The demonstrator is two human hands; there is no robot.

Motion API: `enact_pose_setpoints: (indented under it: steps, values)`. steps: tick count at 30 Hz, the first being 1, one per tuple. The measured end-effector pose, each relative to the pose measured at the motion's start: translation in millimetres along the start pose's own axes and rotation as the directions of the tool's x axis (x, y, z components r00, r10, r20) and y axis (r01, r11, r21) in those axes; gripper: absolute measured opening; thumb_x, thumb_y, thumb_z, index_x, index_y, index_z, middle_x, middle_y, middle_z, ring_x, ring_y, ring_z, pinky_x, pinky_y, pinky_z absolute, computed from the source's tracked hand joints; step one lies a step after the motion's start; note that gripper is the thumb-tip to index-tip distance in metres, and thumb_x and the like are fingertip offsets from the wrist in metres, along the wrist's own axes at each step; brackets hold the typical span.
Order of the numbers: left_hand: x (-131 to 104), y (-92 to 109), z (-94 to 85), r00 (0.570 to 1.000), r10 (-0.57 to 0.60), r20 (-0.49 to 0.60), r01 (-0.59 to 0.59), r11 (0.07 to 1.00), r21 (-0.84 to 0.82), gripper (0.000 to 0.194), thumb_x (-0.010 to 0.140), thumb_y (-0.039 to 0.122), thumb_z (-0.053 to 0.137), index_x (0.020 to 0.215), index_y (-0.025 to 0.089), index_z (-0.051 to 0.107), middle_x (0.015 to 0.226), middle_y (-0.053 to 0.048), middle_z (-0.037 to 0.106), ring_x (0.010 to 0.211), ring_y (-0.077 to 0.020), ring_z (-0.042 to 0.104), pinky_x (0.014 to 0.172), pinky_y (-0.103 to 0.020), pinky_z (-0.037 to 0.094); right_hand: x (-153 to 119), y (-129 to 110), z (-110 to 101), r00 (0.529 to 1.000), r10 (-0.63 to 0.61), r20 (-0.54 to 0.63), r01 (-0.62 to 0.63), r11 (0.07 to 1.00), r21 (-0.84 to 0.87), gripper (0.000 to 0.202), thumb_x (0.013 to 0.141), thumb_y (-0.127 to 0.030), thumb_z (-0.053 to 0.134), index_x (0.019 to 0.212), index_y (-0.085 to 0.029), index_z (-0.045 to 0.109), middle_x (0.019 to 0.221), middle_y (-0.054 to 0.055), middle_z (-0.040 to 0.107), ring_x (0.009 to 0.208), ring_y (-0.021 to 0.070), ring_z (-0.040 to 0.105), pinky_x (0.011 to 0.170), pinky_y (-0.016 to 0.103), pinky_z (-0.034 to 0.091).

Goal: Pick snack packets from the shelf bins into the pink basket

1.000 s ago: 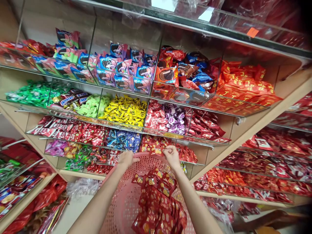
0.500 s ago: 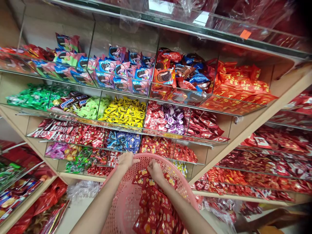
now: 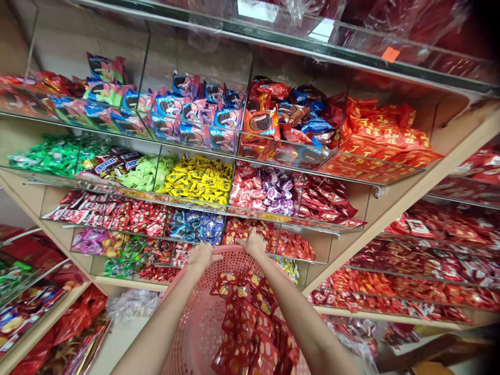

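Red packets (image 3: 248, 328) lie in an overlapping heap in one pink basket (image 3: 230, 259), below the right fingers and lower right of the left ones; they cover each other too much to count. One hand, the left (image 3: 200, 259), has its fingers hooked over the basket's far rim, gripping it. The other, the right hand (image 3: 254, 244), reaches across the same rim, fingers at a shelf pile (image 3: 235, 229) of similar packets; whether they are closed on one I cannot tell.

Just beyond the left fingers lies one group of blue packets (image 3: 197, 225). To the right of the right fingers is one more pile of small red packs (image 3: 296, 246). Higher up, above the left fingers, sits one heap of yellow packets (image 3: 197, 179); above the right fingers are two neighbouring heaps, red-and-white sweets (image 3: 246, 188) and purple-and-white sweets (image 3: 278, 191). Upper left of the left fingers, two chocolate bars (image 3: 106, 164) show lettering. Far to the upper right of both hands is one orange sticker (image 3: 390, 54).
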State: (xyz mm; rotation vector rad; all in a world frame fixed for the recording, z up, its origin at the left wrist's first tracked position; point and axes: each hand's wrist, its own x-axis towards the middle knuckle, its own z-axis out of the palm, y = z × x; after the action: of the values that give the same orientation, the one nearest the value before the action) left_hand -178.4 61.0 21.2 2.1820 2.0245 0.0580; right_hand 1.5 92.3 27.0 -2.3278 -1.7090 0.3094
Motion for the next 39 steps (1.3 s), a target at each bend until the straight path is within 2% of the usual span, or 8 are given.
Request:
enact_pose_setpoints:
  steps: [5, 15, 19, 22, 24, 28, 34, 39]
  values:
    - [-3.5, 2.7, -5.2, 0.999, -0.022, 0.025, 0.022, 1.0, 0.003, 0.066, 0.061, 0.071, 0.035, 0.084, 0.015, 0.06, 0.088, -0.014, 0.062, 0.084, -0.0263, 0.058, 0.07, -0.032, 0.044, 7.1, -5.9, 3.6, 0.999, 0.021, 0.029, -0.021, 1.0, 0.004, 0.06, 0.06, -0.037, 0.061, 0.108, -0.016, 0.034, 0.095, 0.013, 0.059, 0.098, 0.0278, 0.049, 0.076, 0.038, 0.035]
    - [-2.1, 2.3, -1.3, 1.0, -0.022, 0.003, 0.022, 1.0, 0.008, 0.064, 0.063, 0.069, 0.035, 0.084, 0.014, 0.06, 0.087, -0.015, 0.062, 0.084, -0.0259, 0.058, 0.07, -0.032, 0.043, 18.5, 21.7, -1.4, 0.992, 0.021, -0.126, 0.04, 0.884, 0.465, 0.037, 0.059, -0.039, 0.056, 0.086, -0.02, 0.041, 0.072, 0.002, 0.056, 0.065, 0.0166, 0.054, 0.055, 0.026, 0.037]
    - [-1.6, 2.2, -0.8, 1.0, -0.024, 0.003, 0.024, 1.0, 0.008, 0.065, 0.062, 0.07, 0.035, 0.084, 0.014, 0.06, 0.087, -0.015, 0.062, 0.083, -0.0265, 0.058, 0.069, -0.033, 0.043, 2.1, 24.4, -16.6, 0.958, -0.089, -0.274, 0.236, 0.789, 0.568, 0.038, 0.064, -0.044, 0.053, 0.089, -0.018, 0.04, 0.07, 0.0, 0.051, 0.061, 0.0139, 0.05, 0.055, 0.024, 0.038]
    - [-2.0, 2.2, -0.6, 1.0, -0.023, 0.011, 0.023, 1.0, 0.004, 0.064, 0.061, 0.07, 0.037, 0.084, 0.015, 0.06, 0.087, -0.015, 0.062, 0.084, -0.0257, 0.058, 0.069, -0.032, 0.043, -31.2, 26.1, -23.5, 0.843, -0.442, -0.305, 0.537, 0.718, 0.444, 0.034, 0.07, -0.041, 0.049, 0.096, -0.02, 0.04, 0.079, 0.0, 0.051, 0.07, 0.0132, 0.049, 0.063, 0.024, 0.038]
    - [-2.4, 2.2, 0.3, 1.0, -0.026, 0.006, 0.026, 1.0, 0.004, 0.062, 0.061, 0.068, 0.039, 0.085, 0.015, 0.06, 0.088, -0.014, 0.062, 0.084, -0.025, 0.058, 0.069, -0.032, 0.043, -53.4, 28.7, -22.1, 0.728, -0.66, -0.187, 0.682, 0.667, 0.3, 0.029, 0.072, -0.036, 0.05, 0.095, -0.022, 0.042, 0.083, 0.0, 0.052, 0.076, 0.0142, 0.048, 0.067, 0.025, 0.037]
    - [-2.4, 1.9, 2.7, 1.0, -0.013, -0.022, 0.013, 1.0, 0.025, 0.061, 0.063, 0.067, 0.038, 0.085, 0.015, 0.06, 0.088, -0.014, 0.062, 0.084, -0.025, 0.058, 0.07, -0.032, 0.043, -76.4, 32.5, -7.4, 0.589, -0.804, 0.083, 0.803, 0.594, 0.053, 0.024, 0.07, -0.026, 0.054, 0.092, -0.021, 0.045, 0.092, 0.005, 0.054, 0.087, 0.0186, 0.048, 0.074, 0.029, 0.036]
    - [-4.1, 3.2, -1.8, 1.0, -0.007, 0.003, 0.007, 1.0, 0.018, 0.064, 0.064, 0.068, 0.034, 0.086, 0.013, 0.059, 0.087, -0.015, 0.062, 0.085, -0.027, 0.057, 0.07, -0.034, 0.043, -73.9, 30.0, 22.2, 0.543, -0.827, 0.147, 0.834, 0.51, -0.212, 0.021, 0.075, -0.012, 0.044, 0.094, -0.019, 0.048, 0.09, 0.008, 0.056, 0.089, 0.0203, 0.047, 0.078, 0.033, 0.035]
    - [-5.7, 3.9, -4.8, 1.0, -0.013, 0.021, 0.013, 1.0, 0.006, 0.064, 0.063, 0.069, 0.036, 0.085, 0.014, 0.06, 0.087, -0.015, 0.062, 0.085, -0.027, 0.057, 0.07, -0.033, 0.043, -72.8, 36.5, 28.5, 0.559, -0.812, 0.169, 0.827, 0.533, -0.177, 0.019, 0.073, -0.017, 0.049, 0.092, -0.019, 0.049, 0.093, 0.009, 0.055, 0.091, 0.0212, 0.047, 0.077, 0.033, 0.035]
